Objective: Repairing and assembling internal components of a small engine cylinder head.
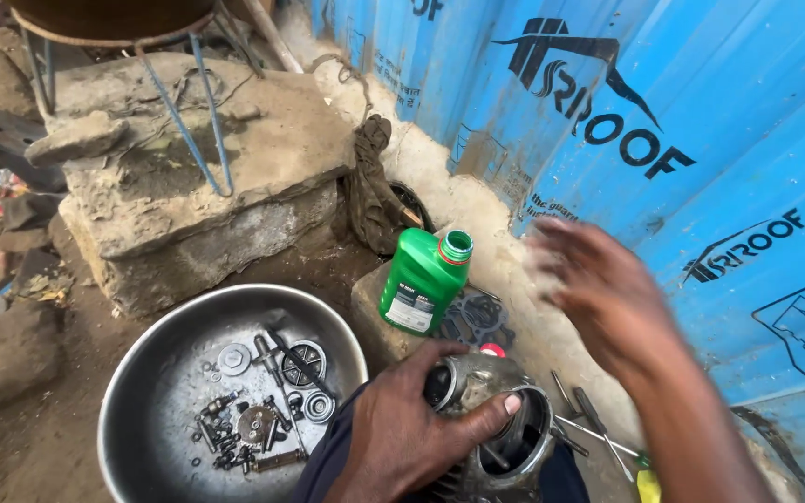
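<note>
The left hand is clamped around a metal engine cylinder near the lower middle, thumb across its open bore, steadying it on the lap. The right hand is raised above it, blurred, fingers spread and holding nothing. This looks like the inspection or cleaning stage of engine work. A green oil bottle stands uncapped just beyond; small parts lie in the steel basin at left. Any next move calls for a firm hold on the cylinder.
</note>
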